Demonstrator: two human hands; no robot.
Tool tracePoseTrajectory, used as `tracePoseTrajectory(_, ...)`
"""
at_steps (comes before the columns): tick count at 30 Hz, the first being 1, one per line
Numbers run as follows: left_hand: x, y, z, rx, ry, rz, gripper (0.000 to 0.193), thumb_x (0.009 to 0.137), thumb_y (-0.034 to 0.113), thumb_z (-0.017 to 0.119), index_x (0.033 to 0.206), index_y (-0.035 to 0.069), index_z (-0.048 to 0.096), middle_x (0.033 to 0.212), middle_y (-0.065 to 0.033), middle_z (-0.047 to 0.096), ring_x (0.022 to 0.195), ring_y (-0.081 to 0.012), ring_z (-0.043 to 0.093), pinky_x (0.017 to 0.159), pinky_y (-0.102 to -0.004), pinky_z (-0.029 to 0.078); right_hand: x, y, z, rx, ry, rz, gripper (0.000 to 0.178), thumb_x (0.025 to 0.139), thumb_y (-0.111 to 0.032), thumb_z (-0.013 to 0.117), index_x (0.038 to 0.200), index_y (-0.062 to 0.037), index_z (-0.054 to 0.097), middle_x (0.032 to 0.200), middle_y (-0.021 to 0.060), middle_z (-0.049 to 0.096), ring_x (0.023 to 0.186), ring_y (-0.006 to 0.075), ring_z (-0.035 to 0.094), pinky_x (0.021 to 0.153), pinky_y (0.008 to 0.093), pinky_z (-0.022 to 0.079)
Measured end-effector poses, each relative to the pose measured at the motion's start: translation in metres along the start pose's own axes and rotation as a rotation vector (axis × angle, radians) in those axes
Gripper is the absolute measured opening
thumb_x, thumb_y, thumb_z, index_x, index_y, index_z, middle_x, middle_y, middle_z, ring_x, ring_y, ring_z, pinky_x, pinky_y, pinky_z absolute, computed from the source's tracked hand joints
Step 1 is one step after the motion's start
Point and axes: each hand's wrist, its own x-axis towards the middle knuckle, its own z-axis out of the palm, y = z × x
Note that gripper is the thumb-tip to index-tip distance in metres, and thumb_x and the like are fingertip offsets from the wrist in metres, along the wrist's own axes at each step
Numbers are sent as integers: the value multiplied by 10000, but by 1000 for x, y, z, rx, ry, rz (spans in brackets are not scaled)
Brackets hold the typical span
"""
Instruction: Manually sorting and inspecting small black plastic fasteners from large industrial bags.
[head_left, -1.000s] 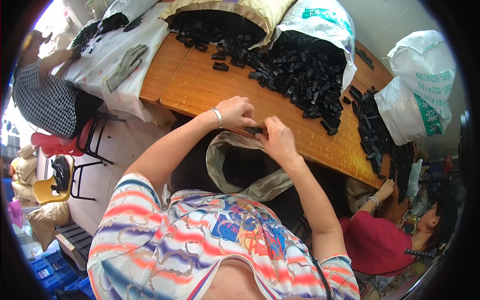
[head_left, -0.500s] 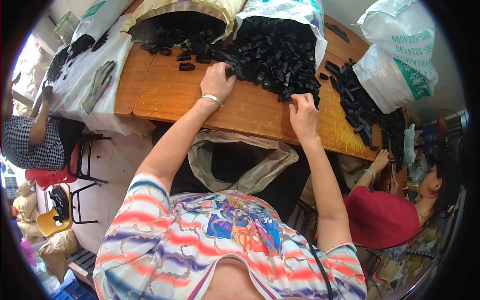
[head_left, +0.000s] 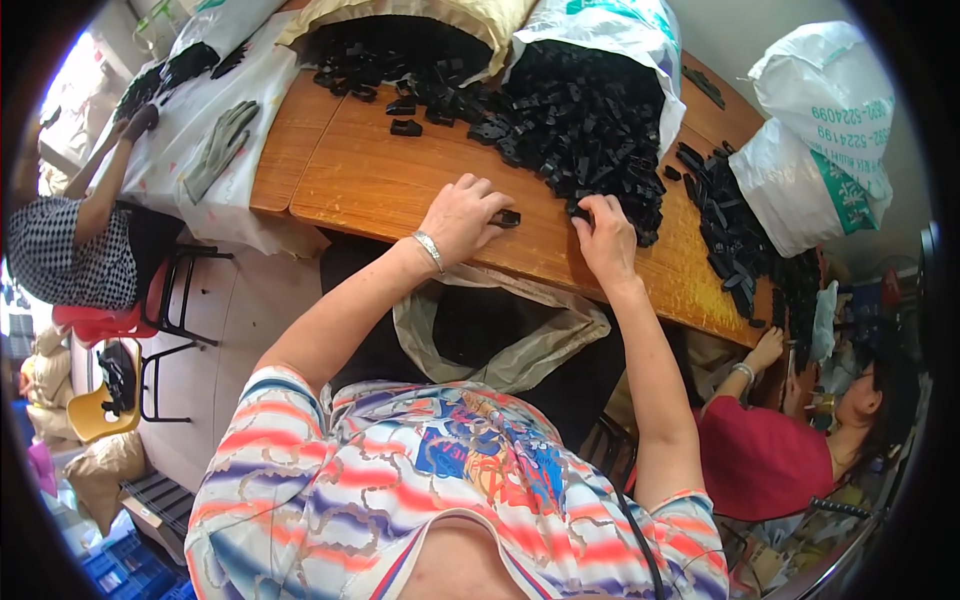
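Between the thumb and fingers of my left hand [head_left: 462, 220] is a small black plastic part [head_left: 509, 218], held just above or against the wooden table [head_left: 365, 190] near its front edge. My right hand [head_left: 608, 243] is pinched at the near edge of a big heap of black plastic parts [head_left: 575, 130]. A dark piece shows at its fingertips, partly hidden by them and hard to tell apart from the heap. One loose black part [head_left: 406, 128] lies alone on the table, left of the heap.
Behind the heap lie an open tan sack [head_left: 400, 22] and a white sack [head_left: 600, 30]. An open sack [head_left: 500, 370] hangs below the table edge at my lap. A co-worker in red [head_left: 765, 455] sits at right, another in checks [head_left: 75, 250] at left. A grey glove [head_left: 220, 150] lies on white sheeting.
My left hand has drawn away from the heap, rightward and toward me, bringing a black part. My right hand stays at the heap's edge. The whole view has shifted slightly.
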Motion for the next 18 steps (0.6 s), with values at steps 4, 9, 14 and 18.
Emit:
tracePoseTrajectory(4,-10,-9,2,-66,55,-70,310,726,182,778,1005,77,693,1003,-87,623,1019,-287,554,868,-380,478,-11,-26,1,188,-171,30,211,828,-97,707,1037,-94,683,970,106,628,820,321,651,714,413,528)
tracePoseTrajectory(9,-13,-15,4,-121,79,-117,268,729,158,779,965,64,692,967,-88,610,976,-291,545,865,-387,472,-12,-44,8,181,-165,23,222,821,-100,721,1031,-32,691,976,144,631,882,359,639,776,429,524)
tracePoseTrajectory(14,-12,-15,5,-159,91,-118,260,730,145,780,959,62,690,927,-82,598,935,-290,533,857,-388,464,-10,-37,9,197,-175,7,257,765,-30,752,1012,-1,685,945,167,632,881,369,638,766,418,524)
tracePoseTrajectory(18,-11,-17,7,-162,87,-122,249,725,141,777,950,72,697,905,-72,601,927,-286,532,850,-386,461,7,-58,14,362,-97,-19,263,744,-17,761,996,3,687,932,170,638,862,365,641,744,407,526)
